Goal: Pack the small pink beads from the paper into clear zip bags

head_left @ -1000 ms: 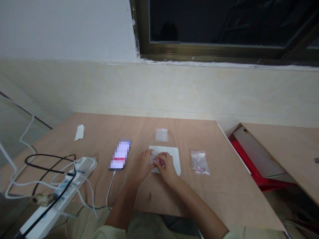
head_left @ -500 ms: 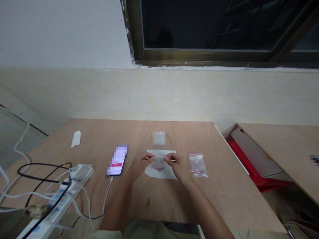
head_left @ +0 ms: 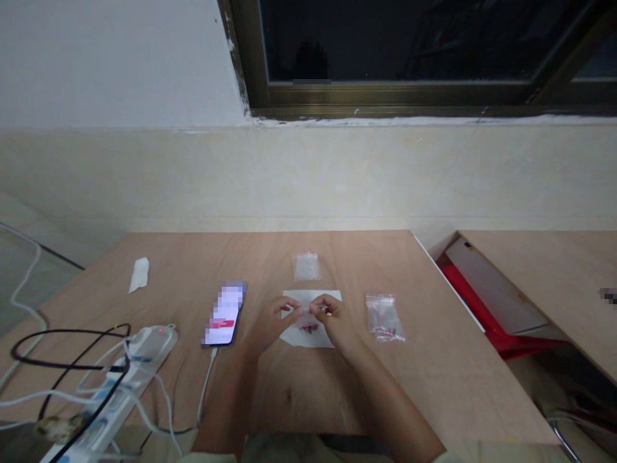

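Observation:
My left hand (head_left: 271, 319) and my right hand (head_left: 331, 316) meet over a white paper sheet (head_left: 295, 335) in the middle of the wooden table (head_left: 299, 392). Both hands pinch the top edge of a small clear plastic bag (head_left: 306, 319) with pink bits inside, held just above the sheet. A second clear bag with pink pieces (head_left: 384, 317) lies to the right of my right hand. A third small clear bag (head_left: 306, 265) lies just beyond the sheet.
A phone (head_left: 223, 314) with a lit screen lies left of my hands, its white cable running to the front edge. A white power strip (head_left: 126, 373) with tangled cables sits at the front left. A scrap of white paper (head_left: 139, 274) lies far left. A red stool (head_left: 486, 302) stands by the table's right edge.
My hands lifted the small bag off the sheet, pulled apart along its top edge, then came closer together again. The camera view shifted slightly.

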The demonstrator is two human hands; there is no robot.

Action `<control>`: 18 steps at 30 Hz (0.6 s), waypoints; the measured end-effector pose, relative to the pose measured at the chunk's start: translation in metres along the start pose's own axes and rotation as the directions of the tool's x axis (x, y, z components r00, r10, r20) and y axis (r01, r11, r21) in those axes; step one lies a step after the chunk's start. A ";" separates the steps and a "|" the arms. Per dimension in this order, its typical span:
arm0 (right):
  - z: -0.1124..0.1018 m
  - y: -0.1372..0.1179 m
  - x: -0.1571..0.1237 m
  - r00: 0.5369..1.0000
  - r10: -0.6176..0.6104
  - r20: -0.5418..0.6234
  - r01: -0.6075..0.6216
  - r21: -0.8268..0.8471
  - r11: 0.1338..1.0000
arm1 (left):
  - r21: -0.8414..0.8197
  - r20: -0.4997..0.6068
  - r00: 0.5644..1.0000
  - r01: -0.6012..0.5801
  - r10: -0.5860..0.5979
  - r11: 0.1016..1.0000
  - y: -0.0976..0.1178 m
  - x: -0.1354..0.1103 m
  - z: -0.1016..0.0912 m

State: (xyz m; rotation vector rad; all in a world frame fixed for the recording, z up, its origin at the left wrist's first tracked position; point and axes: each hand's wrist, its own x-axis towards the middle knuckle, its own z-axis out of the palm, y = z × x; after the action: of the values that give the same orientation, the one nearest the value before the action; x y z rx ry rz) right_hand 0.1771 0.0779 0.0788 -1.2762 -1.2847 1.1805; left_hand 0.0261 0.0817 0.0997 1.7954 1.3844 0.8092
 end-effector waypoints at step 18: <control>-0.008 0.018 -0.021 0.984 0.118 0.131 -0.142 0.196 0.970 | -0.120 -0.006 0.994 0.105 -0.107 0.987 0.002 -0.011 0.008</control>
State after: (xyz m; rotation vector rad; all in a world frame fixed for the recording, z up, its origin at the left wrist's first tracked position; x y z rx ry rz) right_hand 0.1867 0.0573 0.0622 -1.1668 -1.1426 1.4623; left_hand 0.0309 0.0692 0.0967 1.6140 1.3965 0.8305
